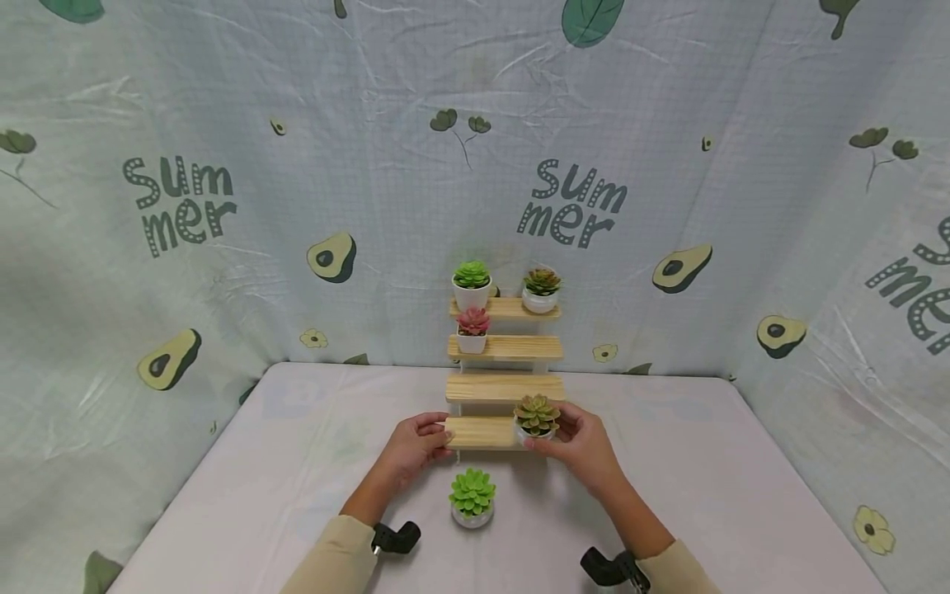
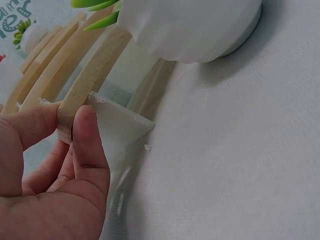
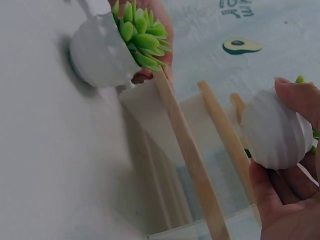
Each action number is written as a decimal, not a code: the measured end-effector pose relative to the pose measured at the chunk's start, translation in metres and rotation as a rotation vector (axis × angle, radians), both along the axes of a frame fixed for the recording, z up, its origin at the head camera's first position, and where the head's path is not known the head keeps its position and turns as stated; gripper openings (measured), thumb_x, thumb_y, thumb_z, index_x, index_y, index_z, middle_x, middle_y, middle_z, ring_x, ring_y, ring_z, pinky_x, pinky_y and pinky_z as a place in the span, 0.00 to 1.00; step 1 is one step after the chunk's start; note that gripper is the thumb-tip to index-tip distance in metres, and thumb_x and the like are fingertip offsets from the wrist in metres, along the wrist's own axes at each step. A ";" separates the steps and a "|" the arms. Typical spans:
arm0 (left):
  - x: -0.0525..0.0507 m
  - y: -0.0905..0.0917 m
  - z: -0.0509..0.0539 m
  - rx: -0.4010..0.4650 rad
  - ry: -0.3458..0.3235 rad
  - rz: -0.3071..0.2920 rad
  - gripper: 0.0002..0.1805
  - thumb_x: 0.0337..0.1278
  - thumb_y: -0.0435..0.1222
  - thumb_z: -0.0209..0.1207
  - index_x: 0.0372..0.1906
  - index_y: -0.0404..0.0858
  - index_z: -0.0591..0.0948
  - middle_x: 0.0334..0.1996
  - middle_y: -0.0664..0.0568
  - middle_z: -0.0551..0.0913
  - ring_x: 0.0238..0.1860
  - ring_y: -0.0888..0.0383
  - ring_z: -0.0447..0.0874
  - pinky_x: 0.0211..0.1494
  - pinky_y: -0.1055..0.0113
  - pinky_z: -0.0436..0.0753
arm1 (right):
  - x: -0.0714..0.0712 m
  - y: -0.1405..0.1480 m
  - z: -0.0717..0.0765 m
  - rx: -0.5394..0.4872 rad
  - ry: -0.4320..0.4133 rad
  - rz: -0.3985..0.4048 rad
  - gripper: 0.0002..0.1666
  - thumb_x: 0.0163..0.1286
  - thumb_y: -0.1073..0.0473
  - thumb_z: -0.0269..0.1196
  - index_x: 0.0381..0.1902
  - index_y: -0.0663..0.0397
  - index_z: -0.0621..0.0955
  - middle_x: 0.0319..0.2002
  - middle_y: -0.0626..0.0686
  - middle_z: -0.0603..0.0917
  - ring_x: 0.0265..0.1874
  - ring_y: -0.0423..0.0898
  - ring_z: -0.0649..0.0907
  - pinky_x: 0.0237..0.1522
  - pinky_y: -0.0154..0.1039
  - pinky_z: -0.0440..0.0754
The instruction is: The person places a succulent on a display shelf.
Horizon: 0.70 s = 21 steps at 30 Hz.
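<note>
A stepped wooden shelf [image 1: 505, 387] stands at the middle of the table. My left hand [image 1: 417, 448] pinches the left end of its lowest board [image 1: 478, 431]; the left wrist view shows thumb and fingers on the board's end [image 2: 75, 107]. My right hand [image 1: 586, 450] grips a white ribbed pot [image 3: 277, 130] holding a brownish-green succulent [image 1: 538, 415], at the right end of the lowest boards. Whether the pot touches a board I cannot tell. In front of the shelf, a bright green succulent [image 1: 472, 492] in a white pot [image 3: 102, 50] stands on the table.
On the top board stand a green succulent [image 1: 471, 275] at the left and a reddish-green one [image 1: 542, 281] at the right. A pink succulent [image 1: 472, 322] stands on the left of the second board. A printed curtain [image 1: 416, 198] hangs behind the table [image 1: 334, 412].
</note>
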<state>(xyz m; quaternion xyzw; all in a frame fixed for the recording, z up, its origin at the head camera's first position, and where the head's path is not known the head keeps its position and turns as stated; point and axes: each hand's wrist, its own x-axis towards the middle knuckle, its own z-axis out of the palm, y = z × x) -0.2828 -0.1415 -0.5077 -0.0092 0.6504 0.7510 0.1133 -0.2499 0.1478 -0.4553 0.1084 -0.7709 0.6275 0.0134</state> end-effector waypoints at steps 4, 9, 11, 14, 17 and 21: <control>-0.001 0.000 0.000 -0.004 -0.003 0.009 0.25 0.66 0.25 0.62 0.66 0.23 0.72 0.37 0.48 0.82 0.34 0.60 0.84 0.38 0.70 0.88 | -0.008 0.000 0.003 -0.006 0.027 -0.014 0.37 0.54 0.61 0.80 0.62 0.58 0.81 0.61 0.60 0.83 0.58 0.44 0.84 0.58 0.30 0.83; -0.003 0.000 -0.002 -0.007 -0.004 0.006 0.25 0.67 0.26 0.62 0.66 0.24 0.72 0.37 0.49 0.82 0.34 0.61 0.84 0.38 0.70 0.88 | -0.018 -0.001 0.012 -0.022 0.044 -0.033 0.38 0.55 0.61 0.80 0.64 0.59 0.79 0.61 0.61 0.82 0.59 0.46 0.84 0.58 0.29 0.83; -0.003 0.000 -0.002 -0.010 -0.001 0.005 0.25 0.67 0.26 0.62 0.66 0.24 0.72 0.37 0.49 0.82 0.35 0.61 0.84 0.39 0.69 0.88 | -0.022 -0.001 0.016 -0.036 0.040 -0.040 0.38 0.56 0.62 0.79 0.65 0.60 0.79 0.61 0.62 0.82 0.57 0.45 0.84 0.56 0.28 0.84; -0.003 0.001 -0.001 -0.013 0.002 0.004 0.25 0.67 0.26 0.61 0.66 0.24 0.72 0.37 0.48 0.82 0.35 0.61 0.84 0.39 0.69 0.89 | -0.027 -0.001 0.022 -0.061 0.025 -0.051 0.38 0.57 0.65 0.78 0.66 0.62 0.78 0.61 0.63 0.82 0.55 0.41 0.85 0.54 0.27 0.84; -0.002 0.001 -0.001 -0.015 0.003 0.003 0.25 0.67 0.25 0.60 0.66 0.24 0.72 0.38 0.49 0.82 0.35 0.60 0.85 0.39 0.70 0.89 | -0.032 -0.001 0.027 -0.077 0.019 -0.060 0.38 0.58 0.66 0.77 0.66 0.62 0.77 0.62 0.63 0.81 0.54 0.37 0.84 0.53 0.25 0.84; -0.001 0.001 0.000 -0.019 0.003 0.008 0.24 0.68 0.25 0.60 0.66 0.24 0.72 0.38 0.49 0.82 0.35 0.60 0.85 0.38 0.70 0.89 | -0.041 0.000 0.032 -0.078 0.035 -0.055 0.38 0.60 0.65 0.76 0.67 0.61 0.77 0.63 0.62 0.80 0.54 0.36 0.83 0.52 0.25 0.84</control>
